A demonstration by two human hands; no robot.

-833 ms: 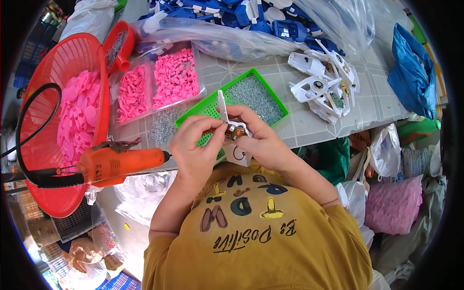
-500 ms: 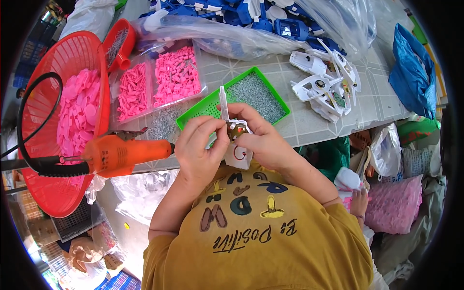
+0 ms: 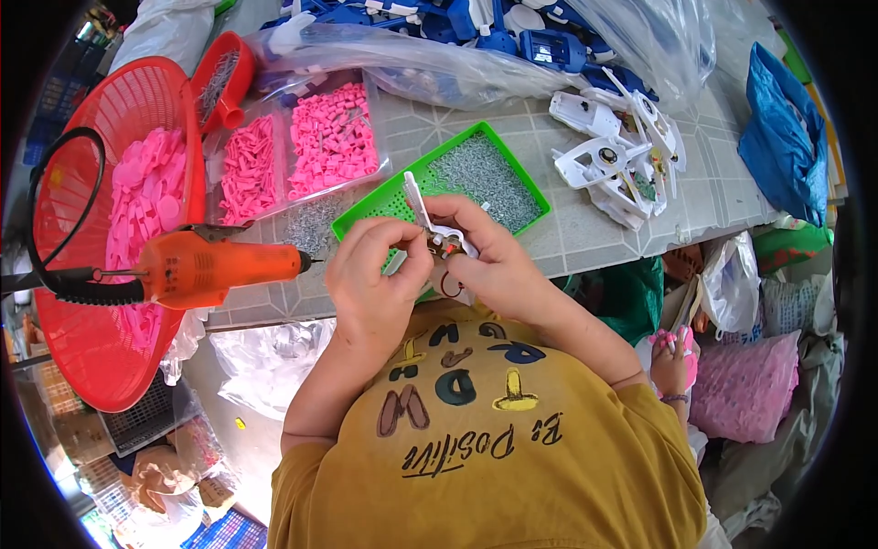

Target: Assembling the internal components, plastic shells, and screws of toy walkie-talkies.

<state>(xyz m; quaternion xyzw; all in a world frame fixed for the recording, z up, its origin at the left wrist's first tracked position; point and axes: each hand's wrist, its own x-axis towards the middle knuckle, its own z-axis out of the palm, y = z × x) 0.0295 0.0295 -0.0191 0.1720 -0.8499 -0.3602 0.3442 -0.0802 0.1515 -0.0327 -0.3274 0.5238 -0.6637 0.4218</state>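
My right hand (image 3: 498, 261) grips a white plastic housing (image 3: 414, 199), its slim arm pointing up past my fingers. A brown circuit board (image 3: 443, 245) with a loop of red wire shows in the open side of it. Thumb and forefinger of my left hand (image 3: 377, 279) are pinched at the board's left edge; whatever lies between those fingertips is too small to make out. To the left of my hands hangs an orange electric screwdriver (image 3: 215, 268), its tip near my left wrist. Behind my hands sits a green tray (image 3: 361, 212) of small screws (image 3: 485, 178).
Pink parts fill a red basket (image 3: 64, 210) and clear trays (image 3: 291, 194) at left. A red scoop (image 3: 240, 90) holds metal pins. White housings (image 3: 608, 156) lie at right, blue ones (image 3: 553, 52) at the back. Another person's hand (image 3: 670, 373) holds something pink at right.
The white housing has tilted and its arm leans further left. The screwdriver has drifted left. At right, the other person's hand now shows a pink thing, where a white one was before.
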